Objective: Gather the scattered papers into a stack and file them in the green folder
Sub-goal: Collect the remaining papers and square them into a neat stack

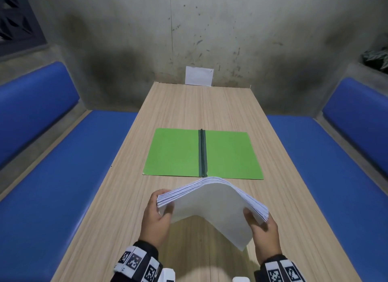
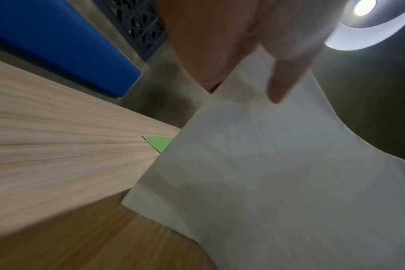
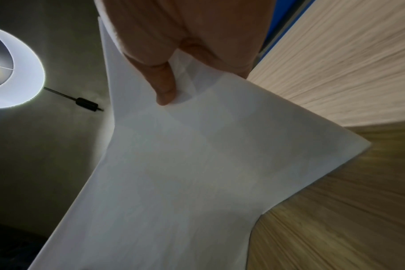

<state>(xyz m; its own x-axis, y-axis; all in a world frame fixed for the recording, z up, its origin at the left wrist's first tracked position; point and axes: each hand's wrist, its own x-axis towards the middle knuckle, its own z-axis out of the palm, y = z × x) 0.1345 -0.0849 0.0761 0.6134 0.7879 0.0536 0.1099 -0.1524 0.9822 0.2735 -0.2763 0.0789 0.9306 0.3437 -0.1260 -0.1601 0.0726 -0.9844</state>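
One green folder (image 1: 174, 151), one paper stack (image 1: 212, 200), one far sheet (image 1: 199, 75), two hands, perhaps two blue benches (image 1: 63, 176).

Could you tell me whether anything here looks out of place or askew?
The paper stack is bowed into an arch, held above the table by the left hand and right hand. One sheet leans against the far wall, apart. The folder lies open and flat.
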